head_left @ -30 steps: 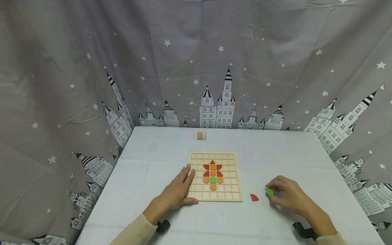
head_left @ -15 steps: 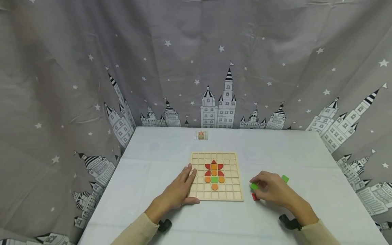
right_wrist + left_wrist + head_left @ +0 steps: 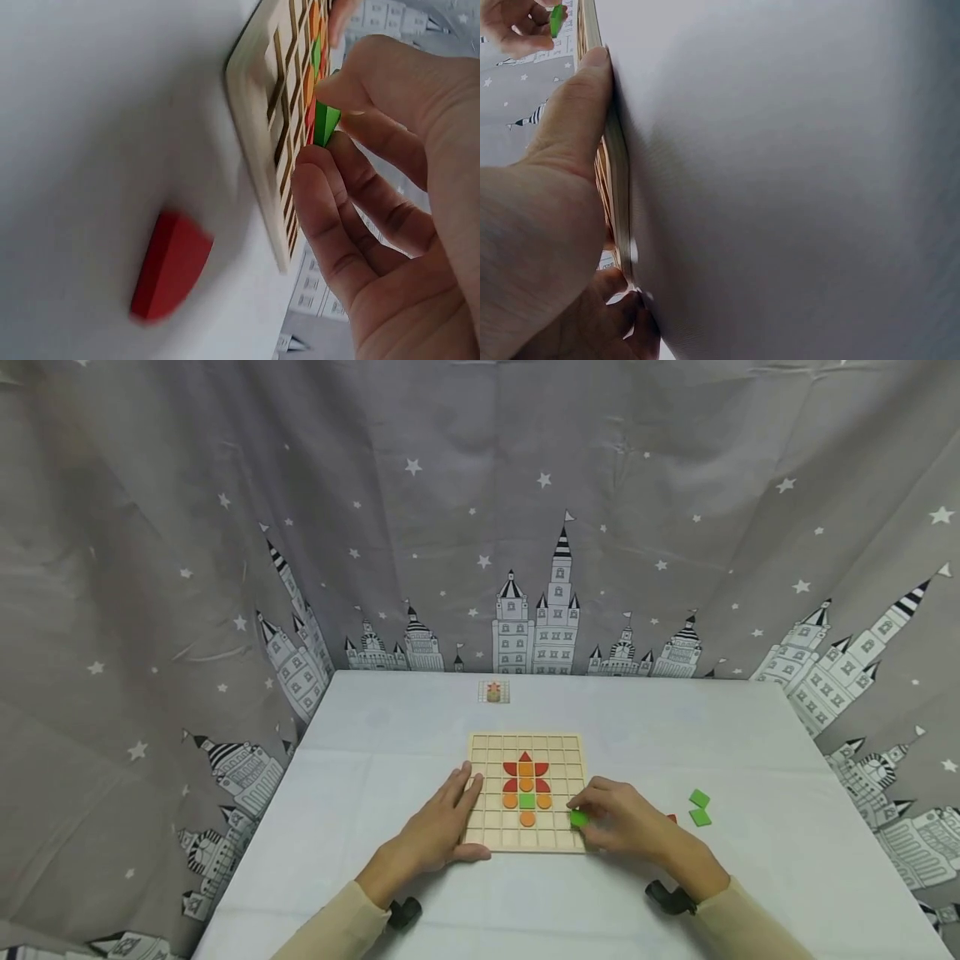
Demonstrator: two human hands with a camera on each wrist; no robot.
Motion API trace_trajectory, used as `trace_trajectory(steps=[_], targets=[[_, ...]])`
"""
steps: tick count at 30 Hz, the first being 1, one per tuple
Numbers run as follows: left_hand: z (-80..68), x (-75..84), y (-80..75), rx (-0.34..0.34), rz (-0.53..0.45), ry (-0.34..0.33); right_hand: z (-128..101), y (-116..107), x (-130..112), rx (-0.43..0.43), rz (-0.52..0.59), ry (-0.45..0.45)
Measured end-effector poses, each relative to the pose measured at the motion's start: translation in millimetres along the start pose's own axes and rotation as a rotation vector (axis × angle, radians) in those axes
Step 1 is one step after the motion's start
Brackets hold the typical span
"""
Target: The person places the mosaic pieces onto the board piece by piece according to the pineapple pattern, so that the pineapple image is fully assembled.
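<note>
A pale wooden grid board lies on the white table. On its middle columns is a figure of red, orange and green pieces, with a green square at its centre. My left hand rests on the board's left side, fingers straight along it and thumb at the near left corner. Over the board's right edge, my right hand pinches a green tile between thumb and fingertips; the right wrist view shows this green tile edge-on, above the grid.
Two green squares lie on the table right of my right wrist. A red piece with a curved side is near the board, mostly hidden by my right hand in the head view. A small pattern card lies beyond the board.
My right hand has moved left with the green tile, from the table's right side to the board's right edge. The red piece now shows farther right. My left hand stays in place.
</note>
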State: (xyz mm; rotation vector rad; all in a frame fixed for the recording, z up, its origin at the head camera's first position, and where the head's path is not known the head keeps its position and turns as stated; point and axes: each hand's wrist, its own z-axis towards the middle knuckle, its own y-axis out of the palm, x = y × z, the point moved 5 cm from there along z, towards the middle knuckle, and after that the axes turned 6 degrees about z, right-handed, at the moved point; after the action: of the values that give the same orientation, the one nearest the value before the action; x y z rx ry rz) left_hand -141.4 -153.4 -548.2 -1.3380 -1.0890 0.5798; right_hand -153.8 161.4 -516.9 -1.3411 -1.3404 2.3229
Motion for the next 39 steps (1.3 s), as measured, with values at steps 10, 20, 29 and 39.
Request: trace_trajectory(steps=[10,20,29,39], targets=[[0.2,-0.3,0.7,-0.005,-0.01,-0.015,17,20,-9,-0.048,0.016,-0.01],[-1.0,-0.6,1.8,-0.004,-0.016,-0.013,25,33,-13,-0.042,-0.056,-0.049],[1.1,0.6,1.4,-0.006,-0.007,-0.003,29,36,-14,-0.042,-0.074,-0.077],[0.9,0.3,1.2,-0.002,0.001,-0.004,31,40,-14,-0.004,-0.054,-0.075]])
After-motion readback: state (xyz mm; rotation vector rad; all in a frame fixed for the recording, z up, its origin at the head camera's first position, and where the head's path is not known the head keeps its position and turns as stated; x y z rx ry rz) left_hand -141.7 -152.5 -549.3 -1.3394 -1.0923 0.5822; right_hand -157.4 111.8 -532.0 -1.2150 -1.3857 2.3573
